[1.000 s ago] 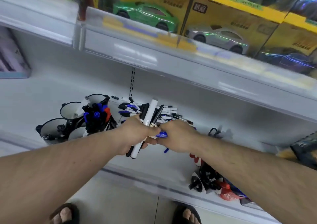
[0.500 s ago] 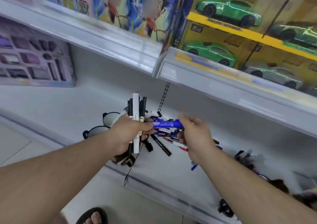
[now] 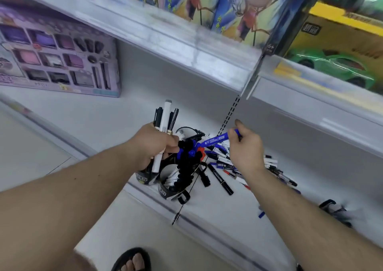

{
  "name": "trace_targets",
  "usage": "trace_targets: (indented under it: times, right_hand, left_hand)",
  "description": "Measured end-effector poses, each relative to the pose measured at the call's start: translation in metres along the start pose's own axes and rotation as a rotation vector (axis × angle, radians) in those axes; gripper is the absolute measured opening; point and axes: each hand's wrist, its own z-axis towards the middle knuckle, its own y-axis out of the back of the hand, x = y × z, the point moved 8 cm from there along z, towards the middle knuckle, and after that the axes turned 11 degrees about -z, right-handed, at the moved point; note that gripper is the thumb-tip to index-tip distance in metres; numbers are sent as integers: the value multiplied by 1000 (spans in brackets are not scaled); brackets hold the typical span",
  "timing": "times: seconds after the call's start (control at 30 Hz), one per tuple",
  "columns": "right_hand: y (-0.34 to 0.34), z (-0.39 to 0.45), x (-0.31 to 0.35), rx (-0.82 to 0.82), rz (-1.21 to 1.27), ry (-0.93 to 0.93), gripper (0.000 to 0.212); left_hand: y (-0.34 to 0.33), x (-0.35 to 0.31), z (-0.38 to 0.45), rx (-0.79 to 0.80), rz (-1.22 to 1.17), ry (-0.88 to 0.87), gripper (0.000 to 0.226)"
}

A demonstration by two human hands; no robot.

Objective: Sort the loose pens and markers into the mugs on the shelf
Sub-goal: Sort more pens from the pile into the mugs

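Landmark: the front mug [image 3: 168,189], black-banded, standing near the front edge of the white shelf [image 3: 99,115], packed with white and black markers.

- Left hand [image 3: 154,144]: just up and left of the front mug, fingers curled tight round a bundle of pens [image 3: 165,115]; one thick white marker and several black pens stand upright above the fist, the white one also showing below it.
- Right hand [image 3: 246,152]: up and right of the front mug, thumb and fingers pinching the far end of a blue marker [image 3: 215,140]; the marker lies nearly level, its other end pointing at a cluster of blue, black and red caps [image 3: 191,151] directly above the front mug.
- Second mug [image 3: 143,178]: touching or just beside the front mug on its left, partly hidden by the left hand.
- Further mug rim [image 3: 186,130]: behind the front mug, beyond the cap cluster; contents cannot be told.
- Loose pile of pens and markers [image 3: 223,162]: on the shelf to the right of the front mug, partly under the right hand, blue, black and white barrels lying crosswise.
- Two black markers [image 3: 219,179]: lying apart from the pile, just right of the front mug.
- Purple boxed set [image 3: 60,52]: well left of and behind the front mug, at the back of the same shelf.
- Toy car boxes [image 3: 342,48]: on the upper shelf, far up and right of the front mug.
- Sandalled foot [image 3: 132,260]: on the floor below the front mug
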Motion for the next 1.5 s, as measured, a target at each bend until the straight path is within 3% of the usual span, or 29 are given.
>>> trace_targets:
  times: [0.1, 0.23, 0.43, 0.6, 0.7, 0.83, 0.9, 1.07, 1.17, 1.4, 1.5]
  right_hand:
    - [-30, 10, 7, 38, -53, 85, 18]
    - [-69, 23, 8, 62, -162, 109, 35]
    - [-106, 29, 7, 99, -203, 142, 40]
    - [-130, 20, 16, 174, -393, 324, 39]
    - [-155, 11, 9, 303, -624, 412, 47]
    - [-183, -4, -26, 648, -789, 252, 70]
    - [-185, -6, -31, 699, -781, 208, 75]
    - [-176, 7, -13, 524, -701, 220, 70]
    - [-188, -1, -18, 576, -740, 274, 68]
    - [-188, 1, -21, 622, -654, 158, 59]
    - [-141, 9, 1, 431, -249, 26, 41]
  left_hand:
    - [1, -1, 3, 13, 4, 7, 21]
    - [3, 1, 7, 11, 22, 15, 22]
    - [8, 5, 11, -5, 38, 32, 20]
    - [6, 7, 11, 15, 45, 47, 20]
    - [5, 8, 10, 19, 40, 49, 21]
    - [9, 8, 10, 10, 31, 45, 24]
    - [11, 9, 11, 4, 30, 49, 24]
    - [12, 13, 13, 10, 40, 67, 26]
    - [8, 14, 13, 37, 50, 70, 26]
    - [-8, 20, 8, 205, 124, 107, 19]
    - [-20, 19, 3, 276, 116, 107, 16]
